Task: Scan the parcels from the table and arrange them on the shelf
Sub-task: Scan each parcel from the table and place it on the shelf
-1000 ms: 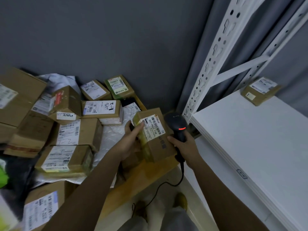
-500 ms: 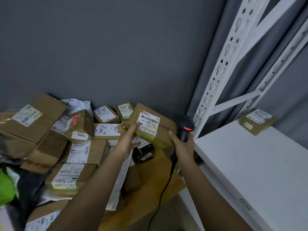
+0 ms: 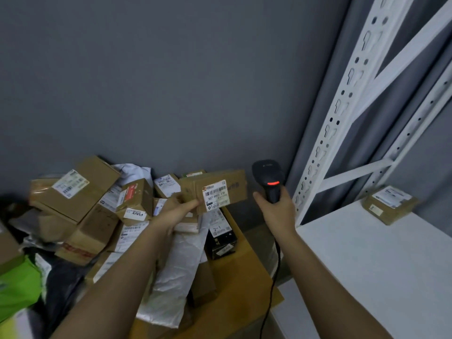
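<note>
The left hand [image 3: 182, 211] grips a small cardboard parcel [image 3: 215, 192] by its near corner, now lifted clear of the table [image 3: 247, 265] and apart from the scanner [image 3: 270, 181] clasped in the right hand [image 3: 275, 211] — the scan looks done, so the white shelf [image 3: 367, 260] comes next — one box [image 3: 389, 204] sits there already

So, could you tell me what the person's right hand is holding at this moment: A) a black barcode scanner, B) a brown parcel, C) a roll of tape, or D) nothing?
A: the right hand grips the black barcode scanner by its handle, its red light lit, while the brown parcel is held by the left hand.
</note>
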Available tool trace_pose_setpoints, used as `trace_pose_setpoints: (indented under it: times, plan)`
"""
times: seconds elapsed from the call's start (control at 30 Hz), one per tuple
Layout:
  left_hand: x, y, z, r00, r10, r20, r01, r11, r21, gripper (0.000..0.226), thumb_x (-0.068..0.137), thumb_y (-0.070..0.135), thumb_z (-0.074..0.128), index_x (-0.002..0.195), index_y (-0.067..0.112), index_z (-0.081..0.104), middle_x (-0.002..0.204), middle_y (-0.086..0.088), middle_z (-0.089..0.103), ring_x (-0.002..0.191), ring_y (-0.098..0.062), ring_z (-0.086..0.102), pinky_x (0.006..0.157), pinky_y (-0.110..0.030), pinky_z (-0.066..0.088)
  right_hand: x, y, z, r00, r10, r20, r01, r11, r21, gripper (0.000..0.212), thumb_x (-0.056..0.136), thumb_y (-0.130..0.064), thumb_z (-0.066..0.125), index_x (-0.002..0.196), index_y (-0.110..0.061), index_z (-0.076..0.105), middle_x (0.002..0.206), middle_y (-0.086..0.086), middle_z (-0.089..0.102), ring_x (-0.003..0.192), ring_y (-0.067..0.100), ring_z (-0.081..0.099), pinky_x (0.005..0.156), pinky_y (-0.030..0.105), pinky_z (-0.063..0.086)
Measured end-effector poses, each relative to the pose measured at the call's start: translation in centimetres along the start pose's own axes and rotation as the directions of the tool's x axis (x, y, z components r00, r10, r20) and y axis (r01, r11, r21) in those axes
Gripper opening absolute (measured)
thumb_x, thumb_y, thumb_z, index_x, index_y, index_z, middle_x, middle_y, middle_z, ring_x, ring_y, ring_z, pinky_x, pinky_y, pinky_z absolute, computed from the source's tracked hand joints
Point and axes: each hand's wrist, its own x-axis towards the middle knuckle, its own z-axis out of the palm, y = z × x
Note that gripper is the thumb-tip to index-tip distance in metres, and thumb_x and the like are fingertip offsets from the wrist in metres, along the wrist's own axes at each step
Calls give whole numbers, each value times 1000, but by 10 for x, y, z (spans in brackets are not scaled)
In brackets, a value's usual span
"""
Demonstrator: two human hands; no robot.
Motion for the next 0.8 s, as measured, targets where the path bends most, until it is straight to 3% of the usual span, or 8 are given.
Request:
trace_pose_setpoints:
  times: [0.13, 0.27, 0.47, 0.6, 0.8]
  plan:
    - [5, -5, -3, 994, 29, -101, -35, 998, -59, 42, 77, 32, 78, 109, 15, 56, 103, 3, 67, 90, -9, 63, 66, -17, 44, -16, -1, -5, 943, 186, 276, -187, 982, -22, 31, 80, -33, 76, 106, -22, 62, 82, -3, 64, 60, 10, 58, 51, 21, 44]
    - [12, -5, -6, 995, 22, -97, -24, 999, -23, 74, 72, 40, 79, 134, 12, 49, 125, -3, 61, 107, -16, 59, 78, -21, 44, -29, 2, -8, 890, 228, 395, -217, 973, -72, 29, 76, -35, 80, 91, -15, 67, 73, 0, 61, 55, 11, 52, 51, 23, 41]
    - [19, -1, -4, 996, 39, -79, -39, 999, 0, 71, 76, 38, 78, 135, 12, 49, 125, -4, 62, 102, -15, 59, 69, -17, 43, -34, 0, -11, 887, 215, 408, -176, 976, -131, 24, 78, -31, 80, 77, -16, 61, 64, -3, 56, 51, 9, 51, 48, 19, 41]
    - [20, -1, -1, 998, 29, -51, -29, 1000, 6, 72, 76, 41, 76, 137, 14, 47, 129, -4, 59, 110, -18, 56, 86, -27, 44, -34, 0, -12, 887, 208, 412, -161, 976, -146, 21, 78, -30, 79, 80, -16, 64, 63, -4, 57, 51, 7, 52, 49, 19, 42]
    - [12, 4, 14, 998, 67, 5, -67, 998, 5, 56, 83, 37, 70, 130, 16, 50, 116, 4, 57, 102, -14, 52, 90, -29, 40, -32, 6, -18, 888, 255, 382, -241, 967, -84, 20, 78, -31, 79, 85, -18, 66, 69, -2, 61, 53, 9, 54, 49, 20, 43]
